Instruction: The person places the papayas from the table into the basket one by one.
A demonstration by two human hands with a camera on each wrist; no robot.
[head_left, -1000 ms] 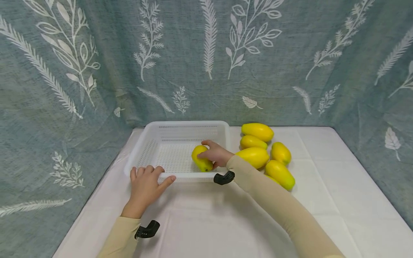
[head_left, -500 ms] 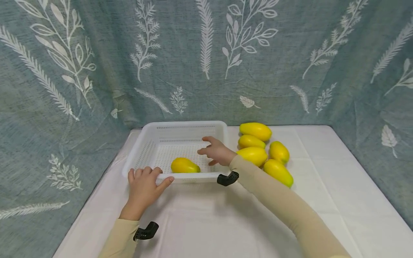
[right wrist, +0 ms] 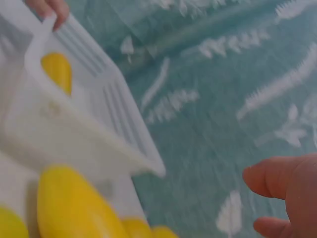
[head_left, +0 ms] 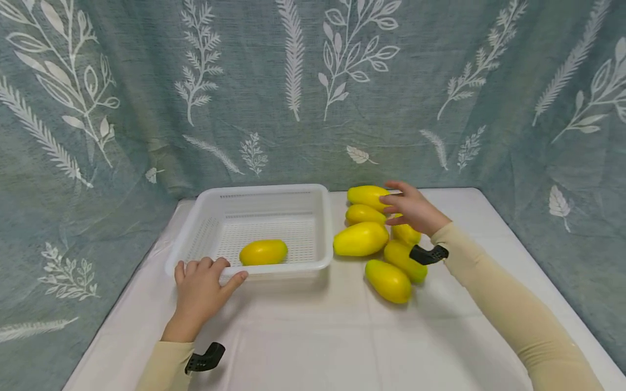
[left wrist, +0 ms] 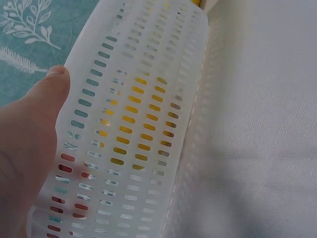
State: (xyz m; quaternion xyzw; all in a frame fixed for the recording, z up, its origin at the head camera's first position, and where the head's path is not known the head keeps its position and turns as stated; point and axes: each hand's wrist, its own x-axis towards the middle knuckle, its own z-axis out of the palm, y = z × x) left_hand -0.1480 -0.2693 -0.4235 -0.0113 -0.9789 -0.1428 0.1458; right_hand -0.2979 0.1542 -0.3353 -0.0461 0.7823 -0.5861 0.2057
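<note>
A white perforated plastic basket stands on the table, with one yellow papaya lying in it near the front wall. My left hand grips the basket's front rim at the left; through the slots in the left wrist view, its fingers show behind the wall. To the right of the basket lies a group of yellow papayas with greenish ends, among them a large one and a front one. My right hand hovers over the back of this group, fingers spread and holding nothing, partly covering the rearmost papaya.
A white cloth covers the table. Behind it and at both sides hangs a green-blue curtain with white leaf prints. The right forearm crosses above the table's right side.
My right hand let go of the papaya in the basket, then moved right to above the group. That papaya rolled left and settled. The left hand kept its hold on the rim.
</note>
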